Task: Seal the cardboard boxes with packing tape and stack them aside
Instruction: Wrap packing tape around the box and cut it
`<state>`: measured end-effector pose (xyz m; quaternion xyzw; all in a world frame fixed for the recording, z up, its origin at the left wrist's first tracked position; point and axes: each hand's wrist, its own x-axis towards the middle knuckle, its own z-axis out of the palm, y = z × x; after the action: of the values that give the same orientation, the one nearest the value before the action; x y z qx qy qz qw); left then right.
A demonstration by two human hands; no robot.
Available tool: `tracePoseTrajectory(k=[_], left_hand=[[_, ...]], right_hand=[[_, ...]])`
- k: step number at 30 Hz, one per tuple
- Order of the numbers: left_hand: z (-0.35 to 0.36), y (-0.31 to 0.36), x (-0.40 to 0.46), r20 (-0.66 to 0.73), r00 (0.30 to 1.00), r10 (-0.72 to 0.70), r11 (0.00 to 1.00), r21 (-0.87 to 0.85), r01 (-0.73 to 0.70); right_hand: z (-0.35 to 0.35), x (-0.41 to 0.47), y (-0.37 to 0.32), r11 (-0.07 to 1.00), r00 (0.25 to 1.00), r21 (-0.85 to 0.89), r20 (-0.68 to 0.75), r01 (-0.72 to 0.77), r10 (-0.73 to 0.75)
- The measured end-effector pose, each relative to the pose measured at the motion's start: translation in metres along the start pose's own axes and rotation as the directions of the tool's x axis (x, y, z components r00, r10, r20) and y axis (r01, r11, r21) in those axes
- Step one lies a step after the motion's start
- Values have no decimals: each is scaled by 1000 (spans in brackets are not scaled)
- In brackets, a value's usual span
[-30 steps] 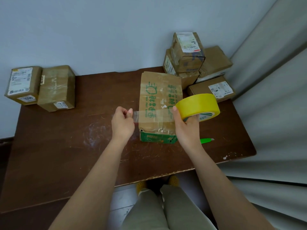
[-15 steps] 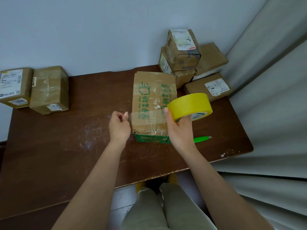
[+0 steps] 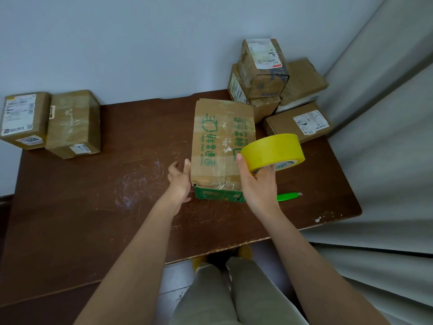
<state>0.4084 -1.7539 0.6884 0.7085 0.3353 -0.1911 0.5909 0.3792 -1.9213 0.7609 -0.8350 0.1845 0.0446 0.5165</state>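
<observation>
scratched brown table (image 3: 93, 207): cardboard boxes (image 3: 222, 146), green cutter (image 3: 289, 196).

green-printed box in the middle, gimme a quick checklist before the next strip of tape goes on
1. Right hand grips the yellow tape roll: ok.
2. Left hand steadies the green-printed box, fingers against its left side: ok.
3. Box lies flat on the table: ok.
4. A free tape end pulled out and ready: cannot tell, the clear film does not show.
5. Green cutter within reach, on the table right of the box: ok.
6. Top seam fully covered: cannot tell, glare on the old tape.
</observation>
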Motion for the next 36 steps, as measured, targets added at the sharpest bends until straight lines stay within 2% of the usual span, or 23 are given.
tracePoseTrajectory(k=[4, 6, 9, 11, 12, 13, 15, 17, 20, 21, 23, 25, 27, 29, 31, 33, 36], left_hand=[[0, -4, 7, 53, 996, -73, 995, -58, 76], [-2, 0, 7, 64, 993, -96, 995, -3, 97], [-9, 9, 13, -71, 997, 14, 986, 165, -2], [-10, 22, 12, -200, 973, 111, 991, 94, -94], [-8, 30, 8, -184, 973, 143, 990, 6, -144], [-4, 38, 3, -97, 984, 151, 979, -125, -163], [9, 45, -2, 159, 979, 128, 942, -327, -70], [13, 42, -4, 218, 969, 121, 934, -355, -36], [2, 41, 8, 262, 963, 59, 973, -230, 4], [0, 45, 14, 217, 974, 68, 990, -134, -39], [0, 60, 19, 41, 982, 183, 982, 48, -184], [11, 77, 19, 22, 967, 253, 958, 137, -254], [24, 87, 16, 95, 982, 162, 976, 130, -174], [29, 87, 16, 148, 987, 63, 989, 123, -82], [26, 81, 22, 129, 988, 81, 982, 160, -101], [18, 75, 25, 119, 989, 91, 984, 143, -108], [13, 71, 25, 126, 989, 78, 990, 111, -92]], right_hand=[[2, 0, 0, 999, 1000, -29, 16, -15, 16], [2, -1, -1, 999, 1000, -31, 21, -18, 19], [-1, 0, 0, 1000, 999, -20, 34, -13, 14], [-3, 1, 2, 1000, 999, -5, 49, -11, 12], [-4, 1, 2, 1000, 999, 1, 52, -12, 12], [-4, 2, 3, 1000, 999, 6, 53, -12, 12], [-4, 3, 4, 1000, 998, 18, 58, -20, 18], [-3, 3, 3, 999, 997, 11, 65, -35, 34], [-3, 2, 1, 1000, 998, 16, 68, -2, 1], [-3, 1, 0, 1000, 997, 17, 72, 15, -16], [-4, 0, -3, 999, 997, 40, 78, 12, -15], [-9, -1, -7, 990, 994, 126, 92, -64, 52], [-19, 0, -12, 977, 985, 158, 113, -144, 127], [-30, 4, -19, 977, 978, 108, 126, -182, 168], [-35, 7, -29, 978, 971, 89, 167, -189, 172], [-30, 7, -33, 953, 973, 240, 178, -186, 145], [-19, 2, -30, 831, 986, 530, 99, -169, 138]])
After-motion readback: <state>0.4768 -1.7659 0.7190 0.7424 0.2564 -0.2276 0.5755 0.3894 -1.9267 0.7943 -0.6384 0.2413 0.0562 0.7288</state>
